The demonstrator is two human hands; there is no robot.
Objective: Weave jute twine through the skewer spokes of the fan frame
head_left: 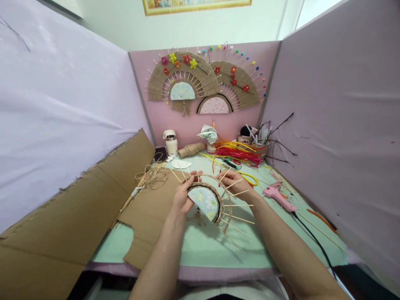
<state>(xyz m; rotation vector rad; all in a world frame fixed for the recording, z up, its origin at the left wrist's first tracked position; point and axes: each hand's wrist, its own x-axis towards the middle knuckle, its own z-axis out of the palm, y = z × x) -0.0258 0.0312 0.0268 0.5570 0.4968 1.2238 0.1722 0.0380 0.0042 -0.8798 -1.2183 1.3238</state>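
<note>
A half-round fan frame (pixel 206 203) with a floral paper centre and thin wooden sticks fanning out sits between my hands, raised a little over the green table (pixel 200 246). My left hand (pixel 183 196) is closed on the frame's left edge, thumb on the paper. My right hand (pixel 233 181) pinches a strand of jute twine among the sticks at the frame's top right. A loose tangle of twine (pixel 153 176) lies to the left on a sheet of cardboard.
A pink glue gun (pixel 279 197) with a black cord lies at right. A twine spool (pixel 191 149), red and yellow strips (pixel 237 152), a cup of tools (pixel 259 146) and a small white bottle (pixel 171 143) line the back. Two finished fans (pixel 206 81) hang on the pink wall. Large cardboard (pixel 78 204) leans left.
</note>
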